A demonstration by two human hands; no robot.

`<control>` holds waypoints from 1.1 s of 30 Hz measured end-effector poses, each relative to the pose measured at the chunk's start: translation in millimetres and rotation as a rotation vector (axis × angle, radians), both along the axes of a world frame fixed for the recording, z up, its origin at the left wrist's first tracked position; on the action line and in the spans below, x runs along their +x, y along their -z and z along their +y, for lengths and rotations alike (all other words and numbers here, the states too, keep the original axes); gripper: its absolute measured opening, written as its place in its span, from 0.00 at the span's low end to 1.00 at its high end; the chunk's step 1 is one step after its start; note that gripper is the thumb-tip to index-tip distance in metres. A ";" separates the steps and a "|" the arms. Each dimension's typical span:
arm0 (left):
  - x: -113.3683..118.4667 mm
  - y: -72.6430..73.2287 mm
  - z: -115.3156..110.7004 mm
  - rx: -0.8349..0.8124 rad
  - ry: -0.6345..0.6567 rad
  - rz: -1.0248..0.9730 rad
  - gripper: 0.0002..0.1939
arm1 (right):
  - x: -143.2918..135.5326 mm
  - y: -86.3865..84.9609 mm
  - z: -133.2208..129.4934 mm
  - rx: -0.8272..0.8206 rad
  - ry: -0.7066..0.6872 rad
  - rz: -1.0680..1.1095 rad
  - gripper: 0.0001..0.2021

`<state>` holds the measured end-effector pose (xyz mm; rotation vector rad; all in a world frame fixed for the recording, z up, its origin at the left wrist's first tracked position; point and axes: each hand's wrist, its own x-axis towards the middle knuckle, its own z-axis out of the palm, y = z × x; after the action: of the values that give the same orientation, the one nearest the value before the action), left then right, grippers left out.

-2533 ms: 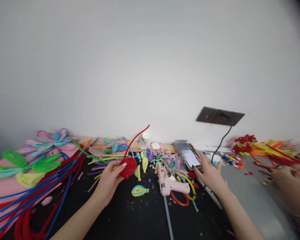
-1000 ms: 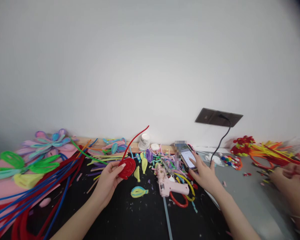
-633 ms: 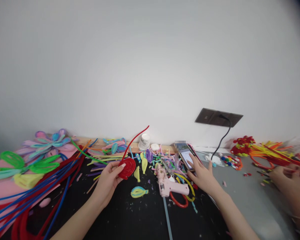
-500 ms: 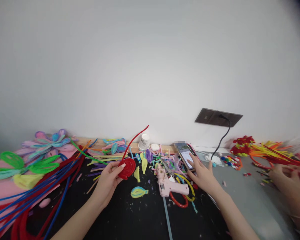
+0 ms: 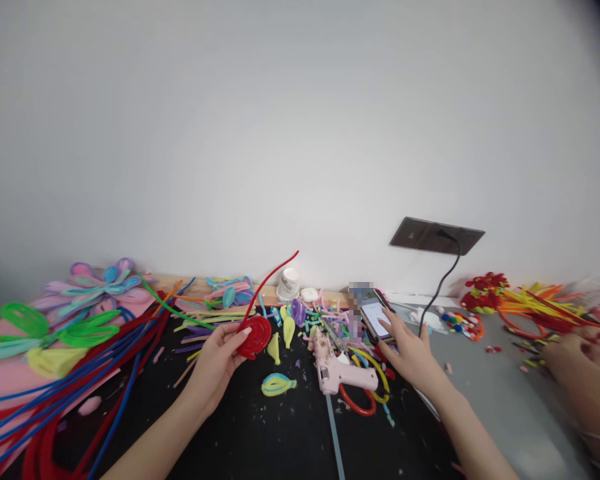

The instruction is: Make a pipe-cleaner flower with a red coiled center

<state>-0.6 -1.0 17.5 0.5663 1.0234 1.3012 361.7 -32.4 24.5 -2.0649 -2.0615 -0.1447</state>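
Note:
My left hand (image 5: 222, 360) pinches a red pipe cleaner coil (image 5: 255, 337), wound into a flat spiral with one loose end rising up and right. My right hand (image 5: 409, 353) has its fingers spread over a smartphone (image 5: 377, 320) with a lit screen; a fingertip is at the screen, though I cannot tell if it presses. Between my hands lies a pink hot glue gun (image 5: 343, 370), a long glue stick (image 5: 335, 433) extending from it. Yellow-and-blue pipe cleaner petals (image 5: 279, 385) rest on the black mat beside the coil.
Long red and blue pipe cleaners (image 5: 95, 357) and finished pipe cleaner flowers (image 5: 103, 287) cover the left. A paper cup (image 5: 289, 283) stands by the wall. A black cable (image 5: 443, 280) runs from the wall socket (image 5: 436, 235). At far right, another person's hands (image 5: 580, 367) work among pipe cleaners.
My right hand's fingers have shifted slightly over the phone, and the screen picture has moved a little. My left hand keeps its hold on the coil. The other person's hands moved slightly.

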 end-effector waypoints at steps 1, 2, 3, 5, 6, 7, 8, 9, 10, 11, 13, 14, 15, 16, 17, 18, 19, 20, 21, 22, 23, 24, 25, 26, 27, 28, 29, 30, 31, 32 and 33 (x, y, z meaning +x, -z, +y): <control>0.1 -0.3 -0.1 -0.001 -0.001 0.003 0.10 | 0.4 0.2 -0.2 0.004 0.000 -0.003 0.30; 0.2 -0.5 -0.2 -0.002 -0.002 0.006 0.10 | 1.0 0.6 -0.2 0.009 0.003 -0.006 0.29; 0.2 -0.6 -0.2 -0.003 -0.006 0.007 0.10 | 1.6 1.0 0.2 0.017 0.007 -0.009 0.29; 0.4 -0.4 -0.1 -0.004 -0.010 0.004 0.10 | 2.2 1.7 2.1 0.034 0.013 -0.018 0.28; 0.4 -0.2 0.0 -0.004 -0.013 0.001 0.10 | 1.8 1.8 3.7 0.036 0.010 -0.025 0.28; 0.4 0.0 0.1 -0.004 -0.014 -0.002 0.10 | 1.0 1.8 5.8 0.033 0.004 -0.032 0.27; 0.4 0.2 0.1 -0.005 -0.014 -0.003 0.10 | -0.4 1.7 8.2 0.024 -0.004 -0.040 0.27; 0.4 0.5 0.2 -0.006 -0.014 -0.003 0.10 | -2.1 1.6 10.9 0.010 -0.010 -0.047 0.27; 0.3 0.7 0.3 -0.006 -0.012 -0.003 0.10 | -3.9 1.6 13.9 -0.007 -0.013 -0.052 0.27; 0.2 0.8 0.4 -0.006 -0.012 -0.003 0.10 | -5.7 1.6 16.9 -0.025 -0.012 -0.055 0.27; 0.0 1.3 0.7 -0.005 -0.004 -0.001 0.10 | -8.7 2.1 22.5 -0.058 -0.001 -0.058 0.28; -0.1 1.5 0.9 -0.003 0.000 -0.001 0.10 | -9.6 2.4 24.7 -0.071 0.006 -0.059 0.29; -0.2 1.8 1.1 0.002 0.005 -0.002 0.10 | -10.1 2.5 26.3 -0.082 0.012 -0.063 0.29; -0.2 2.1 1.2 0.006 0.009 -0.002 0.11 | -10.1 2.3 27.2 -0.088 0.016 -0.068 0.30; -0.3 2.4 1.3 0.008 0.011 -0.002 0.10 | -9.7 1.9 27.5 -0.088 0.018 -0.073 0.30; -0.3 2.5 1.3 0.009 0.011 -0.002 0.10 | -8.9 1.2 27.2 -0.082 0.020 -0.076 0.30; -0.3 2.6 1.2 0.007 0.009 -0.003 0.10 | -7.7 0.3 26.3 -0.070 0.024 -0.076 0.31; -0.2 2.5 1.0 0.003 0.007 -0.005 0.10 | -6.0 -0.7 25.1 -0.054 0.028 -0.074 0.31; -0.1 2.3 0.7 0.001 0.003 -0.005 0.10 | -4.1 -1.7 23.7 -0.040 0.034 -0.070 0.32; 0.0 2.0 0.3 -0.001 0.000 -0.006 0.10 | -1.9 -2.3 22.1 -0.029 0.040 -0.066 0.32; 0.1 1.7 -0.1 -0.001 -0.001 -0.006 0.10 | 0.3 -2.7 20.7 -0.024 0.044 -0.063 0.32; 0.2 1.4 -0.4 -0.001 -0.002 -0.005 0.09 | 2.4 -2.6 19.4 -0.024 0.047 -0.062 0.33; 0.4 1.1 -0.6 -0.001 -0.002 -0.004 0.09 | 4.2 -2.1 18.3 -0.028 0.050 -0.061 0.33; 0.5 0.9 -0.7 -0.001 -0.001 -0.003 0.09 | 5.6 -1.2 17.6 -0.035 0.051 -0.062 0.33; 0.6 0.8 -0.7 -0.002 0.000 -0.002 0.09 | 6.6 -0.1 17.1 -0.043 0.050 -0.064 0.33; 0.6 0.9 -0.5 -0.002 0.001 -0.001 0.08 | 7.2 1.2 16.8 -0.052 0.050 -0.068 0.32; 0.6 1.0 -0.3 -0.004 0.000 0.000 0.08 | 7.4 2.4 16.7 -0.062 0.049 -0.074 0.32; 0.6 1.2 0.0 -0.004 0.000 0.001 0.08 | 7.4 3.3 16.6 -0.070 0.049 -0.080 0.32; 0.5 1.5 0.4 -0.004 -0.002 0.002 0.08 | 7.4 3.9 16.5 -0.075 0.050 -0.086 0.32; 0.5 1.7 0.6 -0.005 -0.004 0.002 0.08 | 7.6 4.1 16.2 -0.074 0.051 -0.089 0.32; 0.5 1.9 0.8 -0.005 -0.005 0.003 0.08 | 8.2 3.8 15.6 -0.067 0.054 -0.088 0.32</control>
<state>-0.1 -0.1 15.5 0.5620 1.0310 1.3025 369.9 -16.7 20.7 -2.1923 -2.0897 -0.1808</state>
